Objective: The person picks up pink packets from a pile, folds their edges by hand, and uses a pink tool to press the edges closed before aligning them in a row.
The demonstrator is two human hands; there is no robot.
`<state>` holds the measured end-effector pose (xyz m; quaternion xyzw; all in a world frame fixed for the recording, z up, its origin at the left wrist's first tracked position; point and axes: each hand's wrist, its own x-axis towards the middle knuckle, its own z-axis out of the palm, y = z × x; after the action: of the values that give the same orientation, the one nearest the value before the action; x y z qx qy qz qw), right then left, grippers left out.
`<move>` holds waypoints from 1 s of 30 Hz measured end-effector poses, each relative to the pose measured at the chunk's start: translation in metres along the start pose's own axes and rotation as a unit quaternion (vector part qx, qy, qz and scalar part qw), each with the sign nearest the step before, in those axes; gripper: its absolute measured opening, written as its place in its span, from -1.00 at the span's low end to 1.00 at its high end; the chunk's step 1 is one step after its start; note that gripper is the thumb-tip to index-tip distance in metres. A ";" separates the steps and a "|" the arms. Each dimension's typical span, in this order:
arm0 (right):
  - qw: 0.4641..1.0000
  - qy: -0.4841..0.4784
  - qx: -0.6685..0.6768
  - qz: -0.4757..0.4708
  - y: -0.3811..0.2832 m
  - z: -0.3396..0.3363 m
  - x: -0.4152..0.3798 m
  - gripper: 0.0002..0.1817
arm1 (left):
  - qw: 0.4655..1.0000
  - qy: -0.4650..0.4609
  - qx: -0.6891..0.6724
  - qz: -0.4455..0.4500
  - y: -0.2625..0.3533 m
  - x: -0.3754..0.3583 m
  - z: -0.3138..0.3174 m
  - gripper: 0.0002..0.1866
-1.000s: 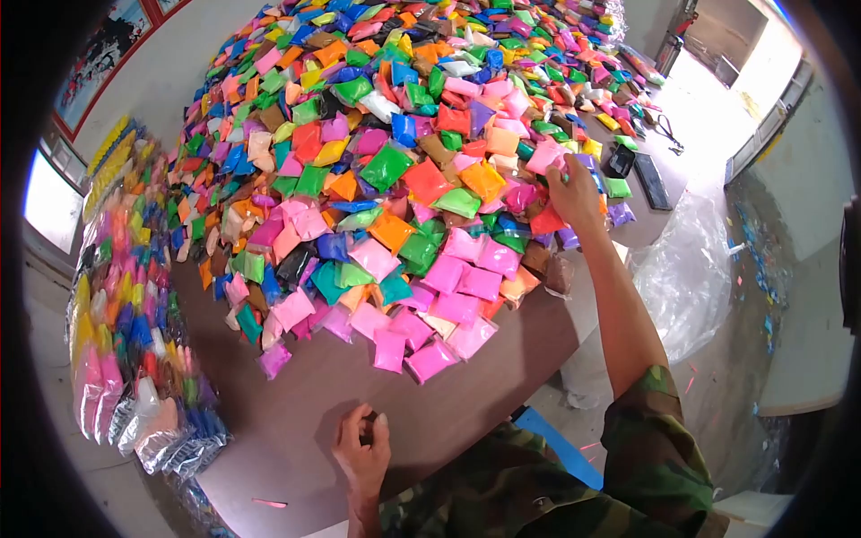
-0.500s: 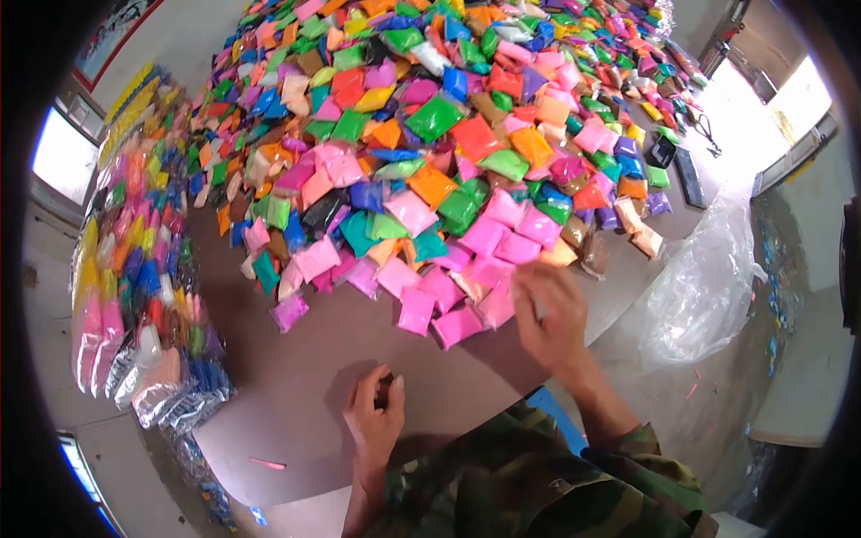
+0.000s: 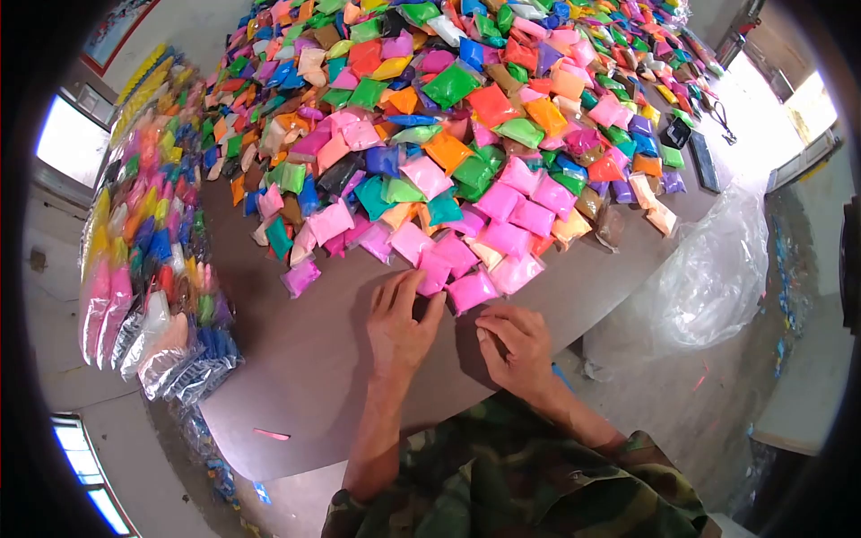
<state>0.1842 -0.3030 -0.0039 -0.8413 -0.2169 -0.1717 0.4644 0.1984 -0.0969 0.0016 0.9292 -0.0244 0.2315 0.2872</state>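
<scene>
A heap of small plastic packets in many colours covers the table, with a cluster of pink packets at its front edge. My left hand (image 3: 401, 327) has its fingertips at the lower left of a bright pink packet (image 3: 435, 272), thumb and forefinger spread apart. Just to the right lies another pink packet (image 3: 472, 291), flat at the front of the cluster. Close below it is my right hand (image 3: 517, 351), its fingers curled in and pressed towards the thumb; whatever they may hold is hidden. A paler pink packet (image 3: 517, 273) lies beyond the right hand.
Long clear bags of coloured packets (image 3: 148, 269) line the left side. A crumpled clear plastic bag (image 3: 695, 291) hangs at the table's right edge. A dark flat object (image 3: 705, 162) lies at the right. A pink scrap (image 3: 271, 435) sits near the front left of the brown tabletop (image 3: 296, 368).
My left hand has moved up and right to the front pink packets, its fingers opening out. My right hand has drawn back from the pink cluster, down and left towards me.
</scene>
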 end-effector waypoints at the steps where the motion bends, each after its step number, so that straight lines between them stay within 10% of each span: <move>1: 1.000 -0.004 -0.004 -0.002 0.000 0.000 0.000 -0.79 | 1.000 -0.003 0.014 0.009 0.002 -0.002 -0.002 -0.59; 8: 1.000 0.010 0.005 -0.002 -0.001 0.001 -0.001 -0.82 | 0.997 0.010 0.072 -0.002 -0.006 -0.042 -0.028 -0.65; 14: 0.999 0.026 -0.006 -0.021 0.000 0.004 -0.002 -0.83 | 0.932 -0.013 -0.212 -0.294 0.013 -0.062 -0.065 -0.68; 22: 0.998 0.026 -0.016 -0.046 -0.003 0.003 -0.002 -0.81 | 0.856 0.027 -0.402 -0.323 0.004 -0.089 -0.068 -0.64; 30: 0.836 -0.204 0.429 0.275 -0.055 0.045 -0.029 -0.67 | 0.936 -0.026 -0.221 -0.271 0.044 -0.112 -0.082 -0.68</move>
<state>0.1352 -0.2444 -0.0023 -0.5989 -0.1186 0.2487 0.7519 0.0563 -0.0990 0.0342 0.8194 0.1701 0.1091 0.5365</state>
